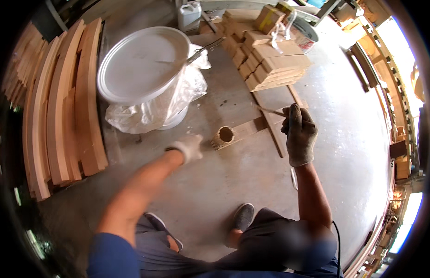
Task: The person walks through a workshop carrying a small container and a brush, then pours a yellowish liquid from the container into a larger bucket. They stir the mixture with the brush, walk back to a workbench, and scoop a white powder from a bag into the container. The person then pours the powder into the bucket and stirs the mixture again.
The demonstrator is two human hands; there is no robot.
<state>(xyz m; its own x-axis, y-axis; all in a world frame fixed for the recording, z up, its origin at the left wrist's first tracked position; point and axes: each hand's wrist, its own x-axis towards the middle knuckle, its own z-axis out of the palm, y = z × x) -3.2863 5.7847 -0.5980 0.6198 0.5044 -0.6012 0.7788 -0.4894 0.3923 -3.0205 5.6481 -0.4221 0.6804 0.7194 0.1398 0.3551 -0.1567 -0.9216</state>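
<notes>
My right hand point(300, 136), in a light work glove with dark fingertips, is closed around a thin stick point(272, 110) that points left over the floor. What the stick's far end is like is too small to tell. My left hand point(191, 147), also gloved, reaches forward above the floor, and its fingers are smeared by motion. Just right of it stands a short tan cylinder point(223, 137) with a dark hollow opening. A flat wooden board point(247, 129) stretches from the cylinder toward the wooden strips under the stack.
Ahead on the left is a white round lid point(145, 65) on a bucket wrapped in plastic sheeting point(145, 113). Curved timber pieces point(62, 111) line the left side. Stacked wooden blocks point(275, 62) rest on strips point(270, 127). Behind stands a white jug point(190, 17).
</notes>
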